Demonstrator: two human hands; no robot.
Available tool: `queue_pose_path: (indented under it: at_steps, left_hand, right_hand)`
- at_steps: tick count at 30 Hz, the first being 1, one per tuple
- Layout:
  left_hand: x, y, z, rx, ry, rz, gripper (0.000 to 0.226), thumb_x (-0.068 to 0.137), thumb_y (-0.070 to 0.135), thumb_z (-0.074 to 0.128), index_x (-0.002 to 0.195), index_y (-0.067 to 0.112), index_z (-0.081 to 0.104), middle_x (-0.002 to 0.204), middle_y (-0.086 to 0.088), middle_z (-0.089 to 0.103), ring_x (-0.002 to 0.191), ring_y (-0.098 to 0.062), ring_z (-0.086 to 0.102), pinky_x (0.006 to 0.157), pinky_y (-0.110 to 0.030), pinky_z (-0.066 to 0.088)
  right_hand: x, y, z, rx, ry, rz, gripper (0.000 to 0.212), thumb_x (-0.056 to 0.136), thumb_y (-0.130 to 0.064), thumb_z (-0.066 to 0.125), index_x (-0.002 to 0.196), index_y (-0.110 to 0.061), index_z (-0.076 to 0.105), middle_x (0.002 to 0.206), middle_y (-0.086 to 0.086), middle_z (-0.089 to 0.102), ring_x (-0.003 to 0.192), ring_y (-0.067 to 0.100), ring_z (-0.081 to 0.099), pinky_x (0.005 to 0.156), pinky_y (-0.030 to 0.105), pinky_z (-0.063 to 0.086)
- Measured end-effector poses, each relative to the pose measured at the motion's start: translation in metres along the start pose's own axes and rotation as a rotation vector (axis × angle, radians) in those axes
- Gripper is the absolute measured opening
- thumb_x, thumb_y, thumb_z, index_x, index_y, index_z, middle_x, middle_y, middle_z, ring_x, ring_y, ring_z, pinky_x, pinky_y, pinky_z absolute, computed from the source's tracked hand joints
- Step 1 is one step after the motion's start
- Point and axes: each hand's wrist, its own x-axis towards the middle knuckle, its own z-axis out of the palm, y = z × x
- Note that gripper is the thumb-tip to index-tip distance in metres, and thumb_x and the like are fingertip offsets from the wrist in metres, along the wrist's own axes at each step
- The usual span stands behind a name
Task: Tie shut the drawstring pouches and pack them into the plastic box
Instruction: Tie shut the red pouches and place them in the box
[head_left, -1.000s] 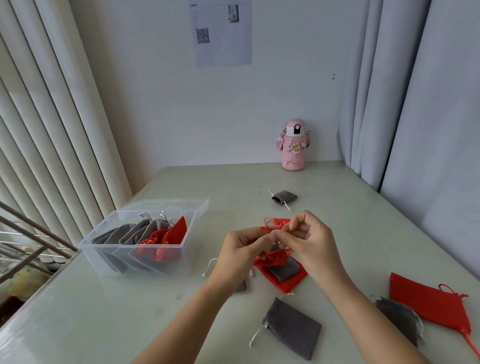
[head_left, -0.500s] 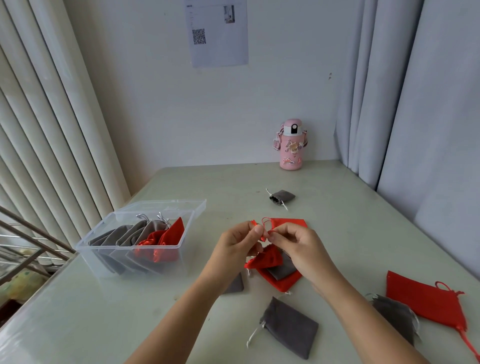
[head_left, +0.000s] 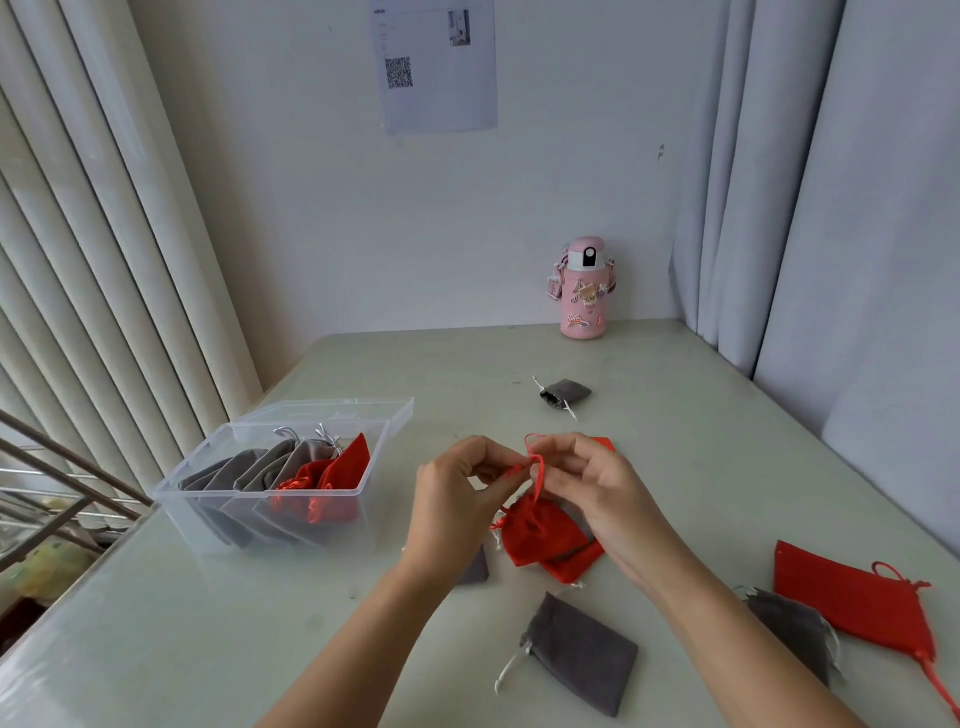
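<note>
Tabletop (head_left: 675, 467) in pale green carries everything before you. At your left stands the clear plastic box (head_left: 218, 457), its lid lying open behind it, with grey and red pouches standing on edge inside. Your left hand (head_left: 457, 499) and your right hand (head_left: 597, 493) meet above the middle of the table. Both have their fingers curled in, and each pinches the red cord (head_left: 537, 470) between thumb and forefinger where it loops between them. Below your fingertips hangs the red pouch (head_left: 540, 535), its mouth gathered, over another red one lying flat; whether the two touch you cannot tell. Loose on the table lie a flat red pouch (head_left: 852, 603) at your far right, a crumpled grey pouch (head_left: 795, 629) just beside it, a near grey pouch (head_left: 579, 654) between your forearms, and a far grey pouch (head_left: 566, 392) well apart from the rest.
</note>
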Motion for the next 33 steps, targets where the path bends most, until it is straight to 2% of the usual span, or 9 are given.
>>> queue_pose_path:
  at_steps: [5, 9, 12, 14, 16, 19, 24, 30, 33]
  left_hand:
    - [0.000, 0.002, -0.003, 0.016, 0.020, 0.018, 0.025, 0.071, 0.012, 0.079, 0.074, 0.035, 0.071, 0.074, 0.010, 0.072, 0.066, -0.011, 0.063, 0.065, -0.020, 0.052]
    - [0.001, 0.004, 0.000, -0.039, 0.004, -0.023, 0.024, 0.074, 0.009, 0.076, 0.075, 0.032, 0.072, 0.077, 0.010, 0.073, 0.073, -0.008, 0.068, 0.070, -0.019, 0.053]
    - [0.003, 0.009, 0.003, -0.275, 0.012, -0.137, 0.016, 0.078, 0.005, 0.070, 0.075, 0.021, 0.074, 0.083, 0.007, 0.075, 0.082, -0.005, 0.069, 0.075, -0.015, 0.049]
    - [0.005, 0.012, 0.000, -0.466, -0.010, -0.211, 0.007, 0.078, 0.012, 0.066, 0.074, 0.010, 0.071, 0.092, 0.003, 0.075, 0.095, -0.007, 0.068, 0.081, -0.015, 0.049]
    - [0.006, 0.012, -0.001, -0.634, -0.051, -0.284, 0.015, 0.077, 0.019, 0.062, 0.076, 0.006, 0.068, 0.098, -0.004, 0.074, 0.103, -0.013, 0.066, 0.089, -0.020, 0.050]
    - [0.008, 0.010, -0.001, -0.778, -0.074, -0.335, 0.017, 0.084, 0.017, 0.053, 0.083, 0.004, 0.064, 0.080, -0.011, 0.073, 0.096, -0.021, 0.069, 0.086, -0.024, 0.053]
    - [0.014, -0.002, -0.008, -0.563, -0.024, -0.370, 0.015, 0.094, 0.008, 0.048, 0.083, 0.003, 0.057, 0.048, 0.000, 0.054, 0.061, -0.011, 0.062, 0.073, -0.020, 0.052]
    - [0.013, -0.007, 0.003, -0.396, -0.056, -0.399, 0.011, 0.092, 0.004, 0.053, 0.083, -0.002, 0.055, 0.045, 0.002, 0.051, 0.055, -0.009, 0.061, 0.074, -0.019, 0.053]
    - [0.014, -0.009, 0.005, -0.386, -0.065, -0.404, 0.012, 0.093, 0.005, 0.053, 0.082, 0.000, 0.055, 0.046, 0.003, 0.052, 0.057, -0.009, 0.062, 0.081, -0.025, 0.051]
  right_hand:
    - [-0.002, -0.004, -0.001, -0.136, 0.022, -0.080, 0.022, 0.079, -0.002, 0.070, 0.086, -0.022, 0.076, 0.088, 0.001, 0.076, 0.085, 0.016, 0.071, 0.083, 0.025, 0.055]
    - [0.001, -0.003, -0.006, -0.146, 0.060, -0.104, 0.021, 0.080, 0.002, 0.069, 0.091, -0.015, 0.074, 0.086, 0.000, 0.075, 0.087, 0.015, 0.069, 0.085, 0.025, 0.054]
    - [0.006, 0.002, -0.010, -0.238, 0.069, -0.111, 0.026, 0.083, 0.000, 0.067, 0.102, -0.018, 0.071, 0.099, 0.004, 0.074, 0.095, 0.010, 0.068, 0.088, 0.022, 0.052]
    - [0.008, 0.005, -0.013, -0.355, 0.054, -0.152, 0.031, 0.088, -0.001, 0.063, 0.098, -0.028, 0.072, 0.102, -0.008, 0.073, 0.105, 0.003, 0.064, 0.095, 0.020, 0.047]
    - [0.008, 0.008, -0.015, -0.525, 0.044, -0.220, 0.036, 0.089, 0.000, 0.060, 0.090, -0.034, 0.071, 0.094, -0.018, 0.071, 0.101, -0.007, 0.061, 0.091, 0.011, 0.042]
    - [0.007, 0.013, -0.014, -0.780, 0.086, -0.339, 0.020, 0.088, 0.002, 0.060, 0.088, -0.014, 0.073, 0.085, -0.012, 0.063, 0.087, -0.012, 0.055, 0.077, 0.001, 0.036]
    - [0.012, 0.009, -0.028, -0.981, 0.233, -0.448, 0.020, 0.079, 0.010, 0.062, 0.081, -0.007, 0.073, 0.076, -0.009, 0.055, 0.076, -0.003, 0.048, 0.068, 0.000, 0.033]
    - [0.015, 0.002, -0.049, -1.122, 0.372, -0.424, 0.020, 0.076, 0.009, 0.067, 0.076, -0.010, 0.075, 0.068, 0.002, 0.061, 0.069, 0.024, 0.054, 0.061, 0.017, 0.024]
    - [0.015, 0.000, -0.050, -1.143, 0.401, -0.422, 0.020, 0.076, 0.008, 0.068, 0.076, -0.010, 0.075, 0.070, 0.005, 0.065, 0.071, 0.021, 0.047, 0.061, 0.019, 0.021]
